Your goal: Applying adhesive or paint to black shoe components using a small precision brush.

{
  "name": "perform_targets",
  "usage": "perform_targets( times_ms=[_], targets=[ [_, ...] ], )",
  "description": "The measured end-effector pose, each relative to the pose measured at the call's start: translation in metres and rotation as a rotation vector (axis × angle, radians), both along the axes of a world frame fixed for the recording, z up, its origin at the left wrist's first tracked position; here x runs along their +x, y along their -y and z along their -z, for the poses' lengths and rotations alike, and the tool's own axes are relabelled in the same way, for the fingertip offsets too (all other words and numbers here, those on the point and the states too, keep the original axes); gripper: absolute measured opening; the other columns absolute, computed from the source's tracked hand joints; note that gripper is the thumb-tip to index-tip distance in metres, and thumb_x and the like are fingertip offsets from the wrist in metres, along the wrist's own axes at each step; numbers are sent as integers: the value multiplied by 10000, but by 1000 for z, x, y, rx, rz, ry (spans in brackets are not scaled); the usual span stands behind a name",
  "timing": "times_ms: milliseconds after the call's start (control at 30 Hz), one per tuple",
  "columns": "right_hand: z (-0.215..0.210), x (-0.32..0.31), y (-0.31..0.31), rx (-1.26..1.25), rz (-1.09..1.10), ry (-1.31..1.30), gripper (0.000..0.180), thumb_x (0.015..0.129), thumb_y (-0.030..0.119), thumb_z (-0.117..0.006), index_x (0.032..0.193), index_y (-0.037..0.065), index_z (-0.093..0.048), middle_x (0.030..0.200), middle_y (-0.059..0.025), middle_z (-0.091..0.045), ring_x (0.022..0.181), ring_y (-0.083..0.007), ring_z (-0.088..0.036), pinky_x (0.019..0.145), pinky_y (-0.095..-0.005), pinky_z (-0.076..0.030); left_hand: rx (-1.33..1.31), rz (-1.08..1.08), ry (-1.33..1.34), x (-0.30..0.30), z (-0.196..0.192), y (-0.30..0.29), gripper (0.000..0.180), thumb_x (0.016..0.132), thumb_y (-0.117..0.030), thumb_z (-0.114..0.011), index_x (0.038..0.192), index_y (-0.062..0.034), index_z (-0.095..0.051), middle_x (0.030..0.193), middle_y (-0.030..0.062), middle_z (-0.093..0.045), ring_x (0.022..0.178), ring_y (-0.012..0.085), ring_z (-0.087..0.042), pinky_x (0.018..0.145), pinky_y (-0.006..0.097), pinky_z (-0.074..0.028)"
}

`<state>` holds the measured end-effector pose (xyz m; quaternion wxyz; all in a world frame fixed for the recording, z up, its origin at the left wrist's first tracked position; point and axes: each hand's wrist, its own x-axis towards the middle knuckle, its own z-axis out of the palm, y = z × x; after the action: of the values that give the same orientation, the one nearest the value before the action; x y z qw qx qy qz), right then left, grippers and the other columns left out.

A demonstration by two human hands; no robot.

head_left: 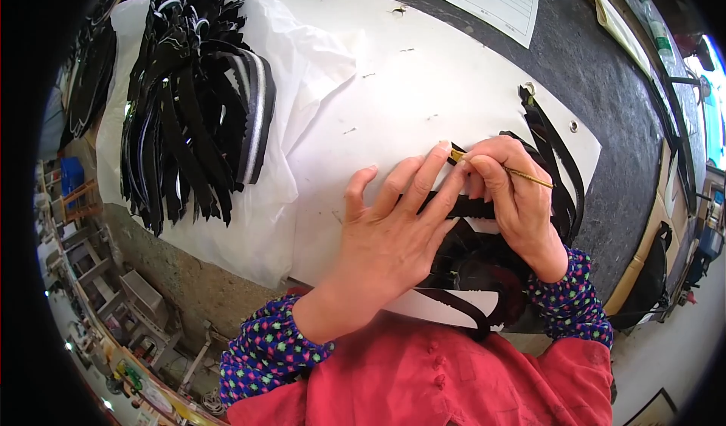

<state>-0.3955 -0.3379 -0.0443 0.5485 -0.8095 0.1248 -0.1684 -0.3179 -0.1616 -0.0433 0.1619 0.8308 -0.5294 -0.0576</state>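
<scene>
My left hand (389,237) lies spread over the white board (431,71), its fingers stretched across a black strip (470,207). Pinched between the thumb and fingers of my right hand (518,207) is a thin brass-coloured rod (535,179). Its yellowish end shows by my left fingertips; I cannot tell what kind of tool it is. More black strips (563,154) with jagged edges curve along the board to the right of my right hand. Beneath my wrists lies a dark heap of glossy black pieces (484,263), partly hidden by my hands.
At the left, a thick bundle of black strips (178,116), one with a silvery white stripe, rests on crumpled white sheeting (302,71). A printed paper sheet (491,6) lies on the dark tabletop (605,93) at the back. A black item (650,275) lies at the right edge.
</scene>
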Motion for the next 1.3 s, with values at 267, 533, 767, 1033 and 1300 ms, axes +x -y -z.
perform_targets(
  times_ms=[267, 533, 767, 1033, 1300],
  targets=[
    [-2, 0, 1, 10, -14, -13, 84, 1019, 46, -584, 1000, -17, -638, 824, -70, -625, 606, -98, -571, 545, -239, -460, 4, -4, 13, 0, 0, 1, 536, 951, -348, -607, 1457, -203, -509, 1568, -17, -403, 1365, 123, -405, 1142, 447, -181],
    [-12, -9, 13, -367, 23, 34, 155, 895, 25, -717, 1036, -1, -658, 941, -116, -641, 770, -223, -634, 662, -312, -511, -7, -13, 15, 0, 1, 0, 574, 939, -351, -637, 1483, -225, -507, 1550, -21, -432, 1326, 144, -423, 1139, 417, -166],
    [-1, -21, 6, -761, 37, 42, 243, 814, 9, -737, 1043, 24, -658, 983, -110, -630, 887, -291, -620, 771, -400, -514, -159, -48, -150, 4, -6, 0, 564, 861, -250, -725, 1400, -183, -570, 1503, 33, -475, 1277, 183, -470, 1085, 445, -249],
    [7, -22, 15, -787, 112, 106, 235, 792, -27, -697, 1021, 23, -675, 983, -104, -653, 862, -280, -620, 725, -381, -526, -225, -9, 99, -9, -6, -16, 351, 794, -97, -782, 1142, -110, -735, 1089, 18, -636, 1069, 198, -566, 1027, 406, -328],
    [4, -24, 15, -852, 63, 110, 286, 765, -23, -664, 1046, 27, -672, 988, -93, -666, 926, -286, -630, 787, -393, -497, -222, 73, -2, -11, -6, -17, 324, 830, -59, -743, 1144, -51, -661, 1191, 60, -652, 1122, 209, -605, 1010, 394, -367]
  ],
)
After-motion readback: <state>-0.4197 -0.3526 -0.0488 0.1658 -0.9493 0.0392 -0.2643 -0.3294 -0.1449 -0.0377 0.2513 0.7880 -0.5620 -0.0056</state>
